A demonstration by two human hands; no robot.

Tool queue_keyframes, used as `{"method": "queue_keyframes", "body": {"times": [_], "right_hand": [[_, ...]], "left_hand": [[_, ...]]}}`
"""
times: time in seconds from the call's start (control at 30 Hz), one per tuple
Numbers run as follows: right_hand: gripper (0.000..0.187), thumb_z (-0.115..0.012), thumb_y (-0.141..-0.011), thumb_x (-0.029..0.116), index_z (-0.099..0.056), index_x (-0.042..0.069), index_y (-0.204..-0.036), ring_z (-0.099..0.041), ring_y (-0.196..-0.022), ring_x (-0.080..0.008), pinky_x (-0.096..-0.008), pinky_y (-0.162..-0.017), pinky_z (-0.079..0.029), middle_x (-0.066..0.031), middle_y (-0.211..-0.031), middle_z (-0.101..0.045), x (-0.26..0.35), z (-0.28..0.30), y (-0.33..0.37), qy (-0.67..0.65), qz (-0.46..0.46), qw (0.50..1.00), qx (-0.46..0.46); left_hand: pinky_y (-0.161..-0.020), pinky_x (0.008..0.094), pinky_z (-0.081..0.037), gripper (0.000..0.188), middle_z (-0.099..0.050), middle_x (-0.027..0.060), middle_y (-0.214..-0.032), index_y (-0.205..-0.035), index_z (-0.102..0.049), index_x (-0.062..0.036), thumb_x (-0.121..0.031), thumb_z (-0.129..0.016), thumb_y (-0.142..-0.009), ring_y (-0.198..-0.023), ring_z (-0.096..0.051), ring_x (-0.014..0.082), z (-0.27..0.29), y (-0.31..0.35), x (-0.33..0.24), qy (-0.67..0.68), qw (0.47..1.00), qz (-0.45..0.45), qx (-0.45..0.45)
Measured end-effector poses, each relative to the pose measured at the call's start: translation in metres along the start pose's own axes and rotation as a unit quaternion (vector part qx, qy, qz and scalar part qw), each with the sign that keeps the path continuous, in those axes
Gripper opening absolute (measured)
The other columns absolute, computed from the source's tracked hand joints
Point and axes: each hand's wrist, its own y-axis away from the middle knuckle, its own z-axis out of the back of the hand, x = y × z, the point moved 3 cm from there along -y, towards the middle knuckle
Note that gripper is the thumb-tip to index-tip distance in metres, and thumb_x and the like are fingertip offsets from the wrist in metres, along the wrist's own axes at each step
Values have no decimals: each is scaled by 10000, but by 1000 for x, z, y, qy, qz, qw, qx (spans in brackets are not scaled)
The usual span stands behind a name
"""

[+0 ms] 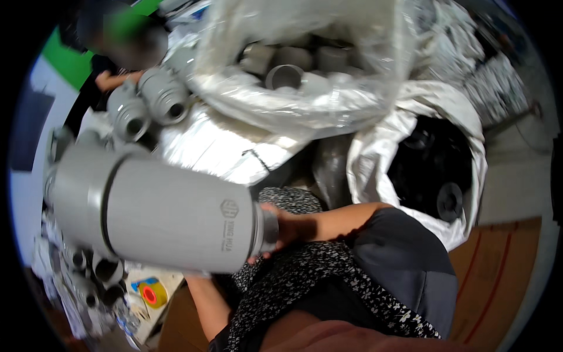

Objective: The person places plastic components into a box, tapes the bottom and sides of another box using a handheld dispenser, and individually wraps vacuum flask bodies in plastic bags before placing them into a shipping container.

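A large grey bottle-shaped canister (176, 211) lies sideways across the front of me, its narrow neck (270, 230) pointing right and its wide body reaching far left. Closed around the neck end is my right hand (287, 227), with some fingertips showing below it. My left hand (198, 274) supports the canister from underneath; the body hides nearly all of its fingers. Similar grey canisters (164, 97) with open necks stand or lean beyond it at the upper left.
A clear plastic-lined bag (293, 117) holds several grey cylindrical parts (285, 76). To its right, a white sack (366, 155) contains black round parts (450, 201). A yellow tape roll (153, 294) rests at lower left. Another person's arm (114, 80) reaches toward the far canisters. Cardboard (498, 276) stands at right.
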Motion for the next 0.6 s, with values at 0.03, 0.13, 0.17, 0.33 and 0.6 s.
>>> {"method": "queue_keyframes", "body": {"times": [0.03, 0.13, 0.17, 0.33, 0.6], "right_hand": [[523, -406, -887, 415, -402, 55, -1267, -620, -845, -360, -345, -576, -538, -182, -1055, -586, -9, -3, 11, -23, -13, 999, -19], [423, -491, -883, 311, -475, 53, -1218, -621, -869, -237, -348, -674, -522, -154, -1039, -602, 25, -27, 38, 274, -81, 954, -97], [410, -492, -885, 310, -497, 48, -1200, -608, -902, -213, -389, -753, -502, -147, -1038, -605, 54, -23, 45, 483, -104, 839, -230], [493, -592, -707, 127, -510, 112, -1192, -486, -1058, -305, -407, -894, -404, -143, -1098, -538, 264, -85, 51, 891, 339, 46, -298], [229, -498, -808, 190, -634, 147, -987, -567, -955, -335, -428, -768, -477, -160, -997, -581, 335, -29, 93, 795, 236, 59, -556]], "left_hand": [[-1037, 429, -254, 636, -319, 154, -1369, -1339, -275, -24, -382, -519, -873, -1238, -344, 281, -2, -1, 9, -23, 1000, -4, -4], [-1039, 429, -248, 619, -319, 165, -1366, -1338, -268, -13, -335, -523, -876, -1236, -345, 282, -8, 14, 27, -200, 978, -51, -17], [-1040, 429, -246, 613, -319, 168, -1365, -1338, -266, -9, -320, -525, -877, -1235, -345, 282, -3, 22, 24, -291, 953, -78, -10], [-1043, 428, -237, 588, -318, 186, -1360, -1337, -256, 9, -243, -532, -883, -1232, -347, 284, 13, 88, 9, -556, 815, -164, 17], [-1033, 395, -240, 686, -321, 209, -1350, -1371, -164, 13, -170, -557, -839, -1227, -353, 280, -28, 151, 19, -537, 810, -163, -169]]}}
